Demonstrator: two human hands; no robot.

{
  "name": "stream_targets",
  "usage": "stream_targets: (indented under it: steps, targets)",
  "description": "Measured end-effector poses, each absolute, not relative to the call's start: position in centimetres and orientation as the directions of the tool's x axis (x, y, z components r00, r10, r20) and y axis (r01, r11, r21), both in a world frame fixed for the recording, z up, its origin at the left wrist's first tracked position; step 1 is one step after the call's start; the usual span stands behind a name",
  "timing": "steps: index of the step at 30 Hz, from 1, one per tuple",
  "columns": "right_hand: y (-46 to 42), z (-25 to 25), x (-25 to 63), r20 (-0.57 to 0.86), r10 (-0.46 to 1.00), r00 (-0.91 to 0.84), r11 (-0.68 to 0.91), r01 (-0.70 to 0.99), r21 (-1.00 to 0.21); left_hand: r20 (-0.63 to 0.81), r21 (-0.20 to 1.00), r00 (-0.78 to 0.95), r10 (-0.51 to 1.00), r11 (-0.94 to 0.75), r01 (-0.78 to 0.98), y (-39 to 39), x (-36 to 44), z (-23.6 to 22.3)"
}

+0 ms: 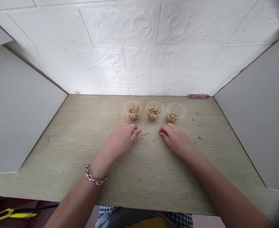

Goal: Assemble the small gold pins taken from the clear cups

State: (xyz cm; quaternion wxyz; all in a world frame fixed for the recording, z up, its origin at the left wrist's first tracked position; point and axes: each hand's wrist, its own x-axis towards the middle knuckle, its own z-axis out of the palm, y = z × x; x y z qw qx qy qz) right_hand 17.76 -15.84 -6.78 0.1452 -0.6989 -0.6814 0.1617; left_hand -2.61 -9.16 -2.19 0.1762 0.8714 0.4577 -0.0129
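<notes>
Three clear plastic cups stand in a row beyond my hands: the left cup [132, 104] and the middle cup [155, 104] hold many small gold-coloured metal pins, and the right cup [179, 110] holds fewer. My left hand [123, 139] rests on the table before the left cup, thumb and fingers closed together; whatever is between them is hidden. Just right of its fingertips lie a longer gold pin [144, 134] and a shorter gold pin [141, 138]. My right hand [176, 139] is pinched in front of the right cup, with a tiny dark tip at its fingers that I cannot make out.
The wooden table [139, 177] is bounded by a white brick-pattern wall [139, 57] and grey side panels. A red marker-like tube [199, 96] lies against the wall at right. Small dark bits are scattered at right. A yellow-and-black object [11, 213] shows below the table's left edge.
</notes>
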Motion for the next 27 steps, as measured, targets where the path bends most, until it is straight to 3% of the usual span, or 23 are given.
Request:
stream_targets:
  steps: [14, 27]
  targets:
    - [-16.0, -6.8, 17.3, -0.052, 0.998, 0.038, -0.053, 0.946, -0.321, -0.175, 0.325, 0.699, 0.693, -0.630, 0.706, -9.7, -3.0, -3.5]
    - [-16.1, -6.9, 17.2, -0.014, 1.000, 0.028, -0.031, 0.952, -0.305, -0.189, 0.286, 0.676, 0.713, -0.618, 0.732, -9.7, -2.9, -3.3]
